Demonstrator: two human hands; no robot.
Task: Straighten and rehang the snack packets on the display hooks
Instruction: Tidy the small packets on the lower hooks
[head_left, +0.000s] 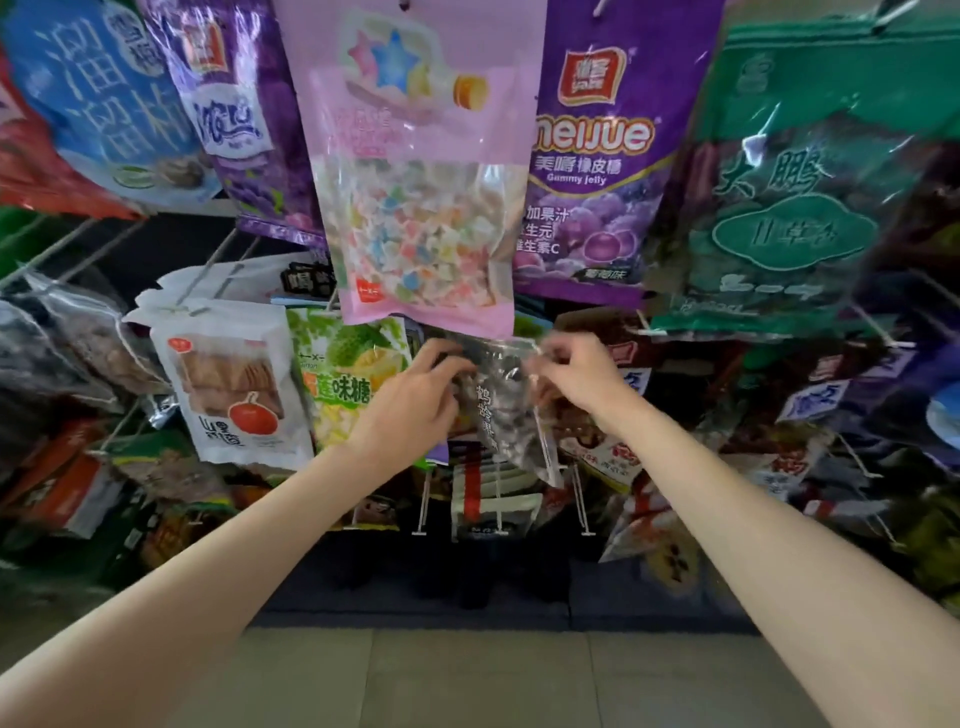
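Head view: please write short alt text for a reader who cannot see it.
Both hands, left hand and right hand, hold the top of a clear dark snack packet, below a hanging pink candy packet, among many hanging packets.

Both hands, left (415, 400) and right (576, 376), raised, fingers curled, pinching.

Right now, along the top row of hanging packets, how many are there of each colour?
Counting only the large packets hanging in front on the top row:
Red: 1, partly cut off, red packet
Blue: 1, blue packet
Purple: 2, left purple packet, right purple packet
Pink: 1, pink packet
Green: 1, green packet
Total: 6
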